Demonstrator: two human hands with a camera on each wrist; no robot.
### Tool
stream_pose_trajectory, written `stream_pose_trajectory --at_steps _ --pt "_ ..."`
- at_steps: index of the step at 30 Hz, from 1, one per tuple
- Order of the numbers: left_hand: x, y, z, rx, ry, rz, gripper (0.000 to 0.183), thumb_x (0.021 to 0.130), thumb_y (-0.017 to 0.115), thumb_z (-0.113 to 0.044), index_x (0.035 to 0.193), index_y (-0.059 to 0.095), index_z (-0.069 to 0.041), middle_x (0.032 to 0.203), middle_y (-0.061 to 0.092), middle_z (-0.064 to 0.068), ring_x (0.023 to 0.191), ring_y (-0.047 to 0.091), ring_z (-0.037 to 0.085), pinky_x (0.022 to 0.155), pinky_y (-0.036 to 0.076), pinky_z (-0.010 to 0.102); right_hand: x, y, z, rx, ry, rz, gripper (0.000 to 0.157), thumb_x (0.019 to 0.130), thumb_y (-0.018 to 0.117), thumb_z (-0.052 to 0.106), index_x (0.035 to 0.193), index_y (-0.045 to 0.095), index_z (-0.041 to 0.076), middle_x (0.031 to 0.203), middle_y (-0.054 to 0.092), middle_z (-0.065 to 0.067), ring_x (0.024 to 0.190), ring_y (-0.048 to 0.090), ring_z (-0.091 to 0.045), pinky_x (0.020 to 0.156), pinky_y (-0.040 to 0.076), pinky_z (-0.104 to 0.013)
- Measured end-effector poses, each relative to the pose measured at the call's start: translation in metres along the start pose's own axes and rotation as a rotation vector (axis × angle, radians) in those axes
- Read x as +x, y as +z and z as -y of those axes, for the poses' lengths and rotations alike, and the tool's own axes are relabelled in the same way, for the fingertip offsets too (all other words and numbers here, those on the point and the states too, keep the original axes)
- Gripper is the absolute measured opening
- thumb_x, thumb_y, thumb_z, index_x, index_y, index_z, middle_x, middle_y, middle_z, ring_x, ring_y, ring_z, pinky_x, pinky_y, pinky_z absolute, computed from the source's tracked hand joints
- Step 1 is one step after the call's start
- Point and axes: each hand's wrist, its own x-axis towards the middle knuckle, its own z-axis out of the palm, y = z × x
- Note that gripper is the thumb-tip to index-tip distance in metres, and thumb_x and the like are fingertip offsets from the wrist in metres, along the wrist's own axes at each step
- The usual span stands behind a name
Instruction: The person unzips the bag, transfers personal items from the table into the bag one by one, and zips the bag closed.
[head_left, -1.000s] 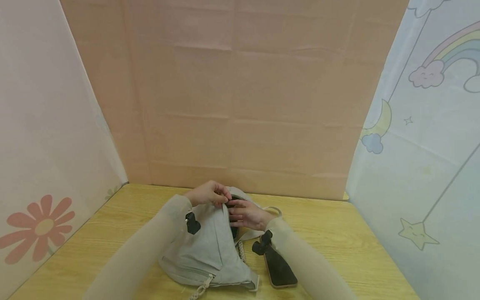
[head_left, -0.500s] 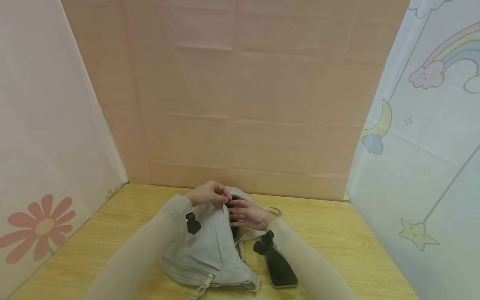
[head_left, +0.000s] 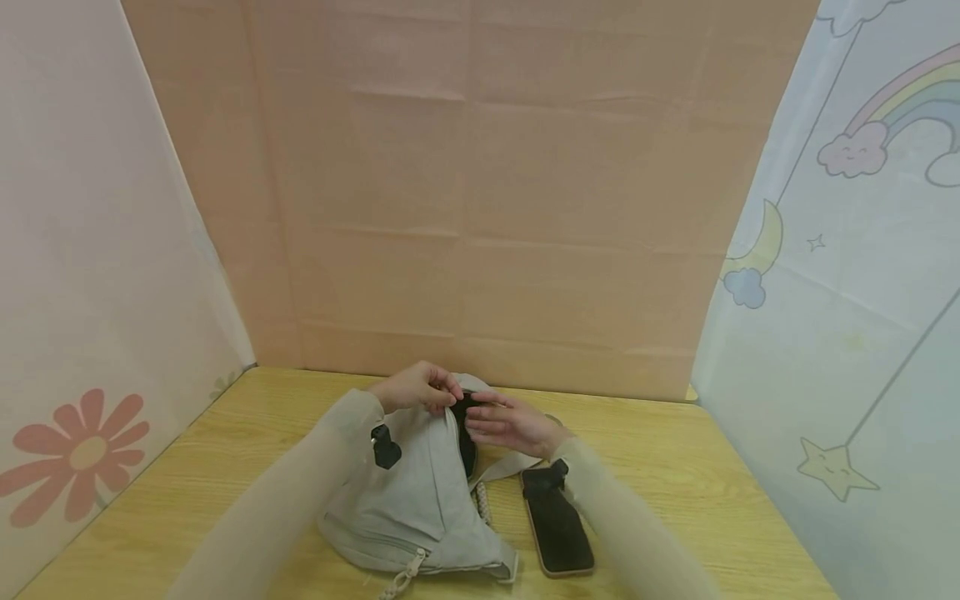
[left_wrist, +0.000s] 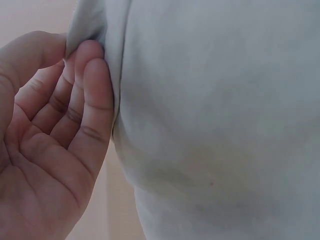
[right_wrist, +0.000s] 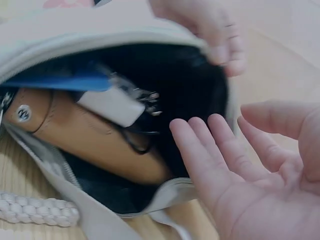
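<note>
A light grey bag lies on the table with its zipped mouth spread open. My left hand pinches the fabric at the upper edge of that mouth between thumb and fingers; the left wrist view shows the pinched fold. At the opening is my right hand, fingers straight and holding nothing. Inside the dark lining, the right wrist view shows a tan leather case with a round metal snap, a blue flat item, and a white piece beside blurred metal bits, perhaps keys.
A phone lies face up right of the bag, partly under the right wrist's camera. A braided cord and a strap trail from the bag. Fabric panels stand behind and at both sides of the wooden table.
My right hand has drawn back to the right, out of the bag's mouth, and its fingers show more fully. More of the phone is visible. The left hand keeps its pinch in place.
</note>
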Motion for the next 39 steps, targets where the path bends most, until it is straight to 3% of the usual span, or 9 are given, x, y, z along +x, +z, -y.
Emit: stream_pose_trajectory --at_steps 6,14,22,27,33,39 --pt "0.000 -0.001 0.000 0.008 0.005 -0.008 0.012 0.093 0.062 -0.007 0.101 0.069 0.000 0.081 0.066 -0.004 0.064 0.059 0.009 0.062 0.050 0.025 -0.032 -0.022 0.010 -0.033 -0.035 -0.027 0.051 0.106 0.037 0.013 0.151 0.018 -0.001 0.142 0.045 -0.013 0.128 0.051 -0.025 0.104 0.044 -0.038" --pt "0.001 -0.001 0.002 -0.008 0.003 -0.001 0.011 0.093 0.063 -0.007 0.100 0.069 -0.001 0.083 0.067 -0.003 0.065 0.059 0.010 0.062 0.050 0.025 -0.079 -0.053 0.007 -0.085 -0.003 -0.126 0.034 0.104 0.044 0.014 0.137 0.039 0.008 0.125 0.054 -0.001 0.109 0.060 -0.013 0.094 0.050 -0.031" --pt "0.004 -0.001 0.003 -0.011 -0.009 -0.002 0.017 0.092 0.064 -0.008 0.103 0.067 0.005 0.093 0.069 0.013 0.064 0.059 0.010 0.062 0.050 0.024 -0.109 -0.071 -0.004 -0.122 0.073 -0.107 0.026 0.104 0.043 0.014 0.129 0.045 0.010 0.121 0.057 0.000 0.110 0.059 -0.015 0.096 0.048 -0.032" --pt "0.006 0.000 0.004 -0.014 -0.008 -0.002 0.011 0.092 0.064 -0.007 0.099 0.070 -0.001 0.087 0.069 0.005 0.064 0.059 0.010 0.062 0.050 0.025 -0.118 -0.078 -0.009 -0.160 0.093 -0.118 0.033 0.103 0.044 0.015 0.134 0.044 0.002 0.125 0.054 -0.005 0.113 0.057 -0.020 0.097 0.047 -0.033" --pt "0.005 0.000 0.005 -0.013 -0.011 -0.008 0.013 0.093 0.062 -0.006 0.101 0.069 0.001 0.101 0.066 0.027 0.064 0.058 0.010 0.061 0.050 0.025 -0.117 -0.078 -0.016 -0.321 0.186 -0.179 0.038 0.100 0.049 0.014 0.131 0.043 -0.006 0.115 0.059 -0.007 0.100 0.060 -0.018 0.086 0.050 -0.034" --pt "0.000 0.000 0.002 0.002 -0.006 -0.013 0.016 0.093 0.063 -0.007 0.104 0.067 0.004 0.097 0.068 0.019 0.065 0.058 0.011 0.063 0.050 0.026 -0.115 -0.075 -0.022 -0.424 0.248 -0.185 0.038 0.097 0.054 0.015 0.126 0.045 -0.008 0.116 0.061 -0.014 0.100 0.062 -0.020 0.079 0.052 -0.035"
